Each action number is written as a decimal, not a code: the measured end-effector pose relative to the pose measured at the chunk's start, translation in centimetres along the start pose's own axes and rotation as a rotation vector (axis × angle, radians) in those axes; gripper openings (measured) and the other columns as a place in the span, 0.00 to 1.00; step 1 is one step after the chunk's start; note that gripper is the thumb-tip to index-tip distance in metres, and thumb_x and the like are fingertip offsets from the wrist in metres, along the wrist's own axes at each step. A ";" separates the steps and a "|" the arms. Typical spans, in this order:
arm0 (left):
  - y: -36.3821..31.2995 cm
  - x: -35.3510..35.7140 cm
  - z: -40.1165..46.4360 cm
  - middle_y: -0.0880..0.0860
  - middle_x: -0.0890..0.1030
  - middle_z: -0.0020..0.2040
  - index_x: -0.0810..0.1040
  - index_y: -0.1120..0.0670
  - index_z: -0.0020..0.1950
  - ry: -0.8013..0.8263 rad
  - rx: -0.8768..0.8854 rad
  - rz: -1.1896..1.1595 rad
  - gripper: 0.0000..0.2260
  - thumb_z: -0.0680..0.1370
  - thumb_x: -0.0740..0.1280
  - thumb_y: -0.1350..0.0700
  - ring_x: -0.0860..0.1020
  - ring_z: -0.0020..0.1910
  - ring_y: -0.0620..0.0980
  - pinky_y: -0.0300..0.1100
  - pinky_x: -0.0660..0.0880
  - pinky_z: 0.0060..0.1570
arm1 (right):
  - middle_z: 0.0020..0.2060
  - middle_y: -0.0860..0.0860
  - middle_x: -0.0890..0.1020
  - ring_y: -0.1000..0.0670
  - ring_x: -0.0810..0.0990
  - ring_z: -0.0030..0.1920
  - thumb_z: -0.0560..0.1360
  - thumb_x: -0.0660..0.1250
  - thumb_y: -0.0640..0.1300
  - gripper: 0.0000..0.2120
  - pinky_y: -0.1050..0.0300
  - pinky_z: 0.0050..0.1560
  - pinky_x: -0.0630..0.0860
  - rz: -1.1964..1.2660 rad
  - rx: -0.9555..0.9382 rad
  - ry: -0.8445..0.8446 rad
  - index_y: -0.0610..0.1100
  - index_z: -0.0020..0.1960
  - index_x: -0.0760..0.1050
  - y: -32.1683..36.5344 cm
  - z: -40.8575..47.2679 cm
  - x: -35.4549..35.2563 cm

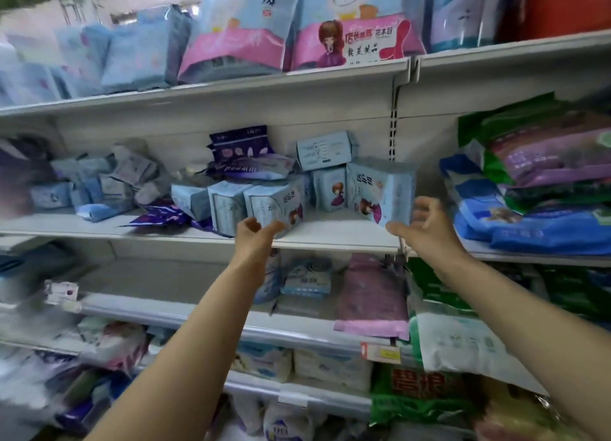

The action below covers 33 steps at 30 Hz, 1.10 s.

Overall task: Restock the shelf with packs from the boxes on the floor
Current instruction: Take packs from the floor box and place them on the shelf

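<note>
Both my arms reach up to the middle shelf. My left hand hovers with relaxed fingers just in front of a light-blue pack at the shelf's front edge, holding nothing. My right hand is spread open beside another light-blue pack with a cartoon girl on it; its thumb is at the pack's lower corner. More light-blue packs stand and lie behind, with dark purple packs at the back. No boxes or floor are in view.
Large pink-and-blue packs fill the upper shelf. Green, purple and blue bags are piled on the shelf section to the right. A jumble of small blue packs lies at the left. Lower shelves hold a pink bag and white packs.
</note>
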<state>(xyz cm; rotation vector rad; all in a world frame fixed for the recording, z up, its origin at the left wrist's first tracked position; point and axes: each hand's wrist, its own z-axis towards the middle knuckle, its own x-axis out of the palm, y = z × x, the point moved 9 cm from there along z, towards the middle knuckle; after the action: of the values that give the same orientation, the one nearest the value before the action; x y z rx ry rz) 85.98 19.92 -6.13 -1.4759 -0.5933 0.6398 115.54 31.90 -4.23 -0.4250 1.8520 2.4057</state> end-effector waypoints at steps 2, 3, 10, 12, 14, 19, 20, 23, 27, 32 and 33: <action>0.0 -0.1 2.9 0.55 0.75 0.61 0.66 0.60 0.71 -0.058 0.010 0.047 0.28 0.75 0.73 0.58 0.75 0.52 0.52 0.39 0.76 0.43 | 0.64 0.47 0.70 0.47 0.71 0.63 0.69 0.77 0.42 0.37 0.55 0.58 0.70 -0.007 -0.006 -0.057 0.43 0.70 0.59 0.0 2.5 0.0; 0.2 -0.1 4.5 0.56 0.74 0.64 0.64 0.59 0.72 -0.089 0.009 0.061 0.32 0.73 0.75 0.57 0.75 0.57 0.53 0.44 0.76 0.52 | 0.66 0.46 0.69 0.48 0.70 0.63 0.69 0.77 0.42 0.38 0.57 0.58 0.67 -0.017 -0.008 -0.079 0.43 0.71 0.58 -0.1 3.8 0.0; 2.8 0.8 10.5 0.59 0.70 0.68 0.62 0.55 0.72 -0.206 0.062 0.158 0.45 0.61 0.82 0.52 0.74 0.64 0.58 0.57 0.72 0.67 | 0.73 0.41 0.63 0.41 0.65 0.71 0.67 0.79 0.44 0.49 0.50 0.64 0.66 -0.070 0.100 -0.178 0.38 0.75 0.50 -2.4 10.7 0.5; 2.9 1.0 10.7 0.59 0.69 0.69 0.61 0.55 0.73 -0.218 0.084 0.170 0.45 0.63 0.82 0.52 0.73 0.66 0.58 0.57 0.71 0.67 | 0.70 0.40 0.67 0.40 0.68 0.68 0.65 0.80 0.46 0.48 0.49 0.63 0.69 -0.059 0.138 -0.176 0.36 0.73 0.53 -3.6 12.1 1.1; 2.6 1.1 10.9 0.58 0.71 0.69 0.60 0.56 0.73 -0.251 0.100 0.219 0.46 0.63 0.81 0.49 0.72 0.67 0.58 0.59 0.70 0.68 | 0.67 0.41 0.70 0.40 0.72 0.65 0.64 0.81 0.48 0.45 0.47 0.63 0.72 -0.040 0.155 -0.172 0.36 0.70 0.58 -4.5 13.0 1.8; 1.1 1.5 9.5 0.58 0.73 0.63 0.65 0.50 0.67 -0.280 0.068 0.493 0.39 0.64 0.77 0.37 0.70 0.65 0.63 0.57 0.67 0.65 | 0.60 0.43 0.76 0.42 0.78 0.58 0.55 0.82 0.55 0.44 0.42 0.57 0.77 -0.052 0.117 -0.199 0.41 0.62 0.65 -5.0 13.3 2.4; 1.1 1.6 9.3 0.57 0.74 0.62 0.65 0.49 0.66 -0.270 0.073 0.497 0.38 0.63 0.76 0.35 0.70 0.64 0.63 0.57 0.67 0.65 | 0.58 0.44 0.76 0.42 0.78 0.57 0.52 0.80 0.58 0.44 0.41 0.57 0.77 -0.057 0.108 -0.210 0.43 0.60 0.65 -5.1 13.2 2.3; 1.3 1.2 8.4 0.53 0.78 0.56 0.67 0.46 0.60 -0.248 0.088 0.426 0.38 0.56 0.71 0.29 0.77 0.57 0.59 0.58 0.74 0.60 | 0.55 0.47 0.76 0.43 0.77 0.55 0.57 0.81 0.51 0.36 0.41 0.55 0.77 -0.035 0.071 -0.236 0.46 0.57 0.63 -4.6 11.5 2.0; 2.0 0.5 6.3 0.50 0.82 0.51 0.70 0.45 0.56 -0.140 0.040 0.121 0.33 0.57 0.75 0.35 0.83 0.48 0.51 0.52 0.81 0.49 | 0.54 0.50 0.78 0.47 0.80 0.52 0.60 0.80 0.49 0.36 0.46 0.51 0.79 0.098 0.051 -0.264 0.47 0.61 0.65 -4.3 8.8 1.5; 2.0 -1.2 2.0 0.53 0.84 0.46 0.76 0.56 0.58 -0.036 -0.032 -0.180 0.15 0.74 0.74 0.57 0.83 0.33 0.42 0.33 0.76 0.28 | 0.53 0.50 0.81 0.49 0.82 0.49 0.56 0.77 0.56 0.36 0.48 0.48 0.81 0.195 0.049 -0.296 0.49 0.59 0.67 -3.4 4.7 1.7; 2.1 -2.1 1.1 0.54 0.85 0.45 0.77 0.56 0.57 -0.022 -0.038 -0.201 0.13 0.74 0.73 0.57 0.83 0.33 0.43 0.34 0.76 0.28 | 0.53 0.50 0.81 0.49 0.82 0.49 0.55 0.77 0.57 0.36 0.49 0.47 0.81 0.204 0.049 -0.292 0.49 0.59 0.68 -3.0 3.7 2.0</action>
<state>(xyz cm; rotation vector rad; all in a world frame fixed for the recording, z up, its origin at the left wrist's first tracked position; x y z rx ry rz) 83.64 19.23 -8.20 -1.4239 -0.7639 0.4910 113.71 36.02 -6.74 0.1209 1.8945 2.3800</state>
